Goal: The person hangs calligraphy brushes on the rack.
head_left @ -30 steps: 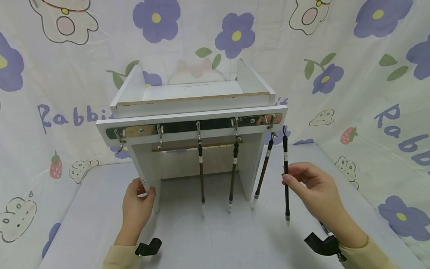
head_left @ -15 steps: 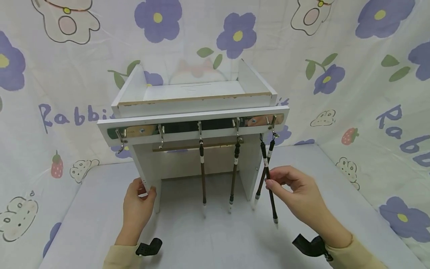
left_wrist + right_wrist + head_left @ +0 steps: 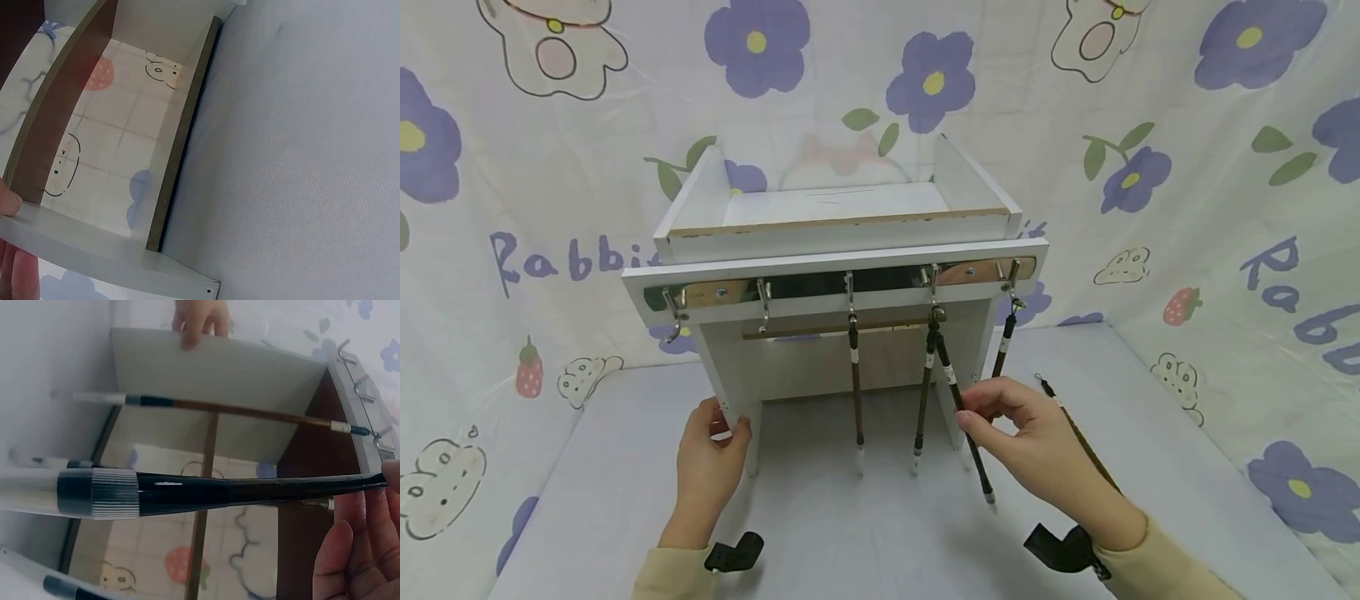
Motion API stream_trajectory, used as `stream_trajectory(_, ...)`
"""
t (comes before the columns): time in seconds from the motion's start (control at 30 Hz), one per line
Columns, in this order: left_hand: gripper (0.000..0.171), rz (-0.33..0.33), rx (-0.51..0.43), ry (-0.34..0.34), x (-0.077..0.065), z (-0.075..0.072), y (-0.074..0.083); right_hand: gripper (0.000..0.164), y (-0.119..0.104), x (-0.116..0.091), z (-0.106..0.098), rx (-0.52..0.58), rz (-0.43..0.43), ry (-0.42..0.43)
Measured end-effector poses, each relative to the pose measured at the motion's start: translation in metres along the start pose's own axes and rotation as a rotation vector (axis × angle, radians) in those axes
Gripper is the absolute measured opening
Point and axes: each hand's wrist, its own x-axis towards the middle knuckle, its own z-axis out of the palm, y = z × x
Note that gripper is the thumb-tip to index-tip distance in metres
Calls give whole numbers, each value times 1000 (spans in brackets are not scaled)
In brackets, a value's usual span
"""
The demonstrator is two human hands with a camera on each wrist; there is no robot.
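My right hand (image 3: 1018,425) pinches a dark calligraphy brush (image 3: 976,454) between thumb and fingers. The brush leans, its loop end up and left, close to the brush (image 3: 922,400) on the fourth hook; whether they touch I cannot tell. In the right wrist view the held brush (image 3: 181,495) crosses the foreground, white tip to the left. Other brushes hang from the third hook (image 3: 857,392) and the rightmost one, the latter brush (image 3: 1002,350) partly behind my right hand. My left hand (image 3: 709,467) grips the left side panel (image 3: 718,375) of a white wooden shelf (image 3: 835,237).
A metal hook strip (image 3: 805,283) runs along the shelf's front board, with two more hooks at its left end. Another brush (image 3: 1078,433) lies on the white-covered table (image 3: 865,550), partly hidden by my right arm. Printed cloth (image 3: 1210,250) stands behind and beside.
My right hand has carried the brush left, from outside the rightmost hanging brush to beside the fourth hook. The brush has gone from upright to tilted. My left hand keeps its place.
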Motion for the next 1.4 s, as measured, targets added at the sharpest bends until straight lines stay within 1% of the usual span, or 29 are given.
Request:
stream_trajectory(0.23, 31, 10, -4, 3, 1, 0, 0, 22, -4, 5, 13, 45, -42, -17)
stream_trajectory(0.5, 32, 12, -5, 7, 0, 0, -1, 15, -9, 11, 27, 71, -36, -69)
stream_trajectory(0.63, 31, 13, -4, 11, 0, 0, -1, 15, -11, 14, 35, 71, -26, -89)
stream_trajectory(0.83, 32, 17, -9, 8, 0, 0, -1, 15, -16, 20, 49, 91, 25, -128)
stream_trajectory(0.93, 32, 13, -10, 8, 0, 0, -1, 15, -19, 24, 55, 91, 35, -148)
stream_trajectory(1.13, 32, 16, -3, 9, 1, 0, -3, 14, -26, 34, 65, 93, 0, -167)
stream_trajectory(1.4, 32, 15, -3, 3, 1, 1, -4, 15, -32, 44, 76, 106, -13, -186)
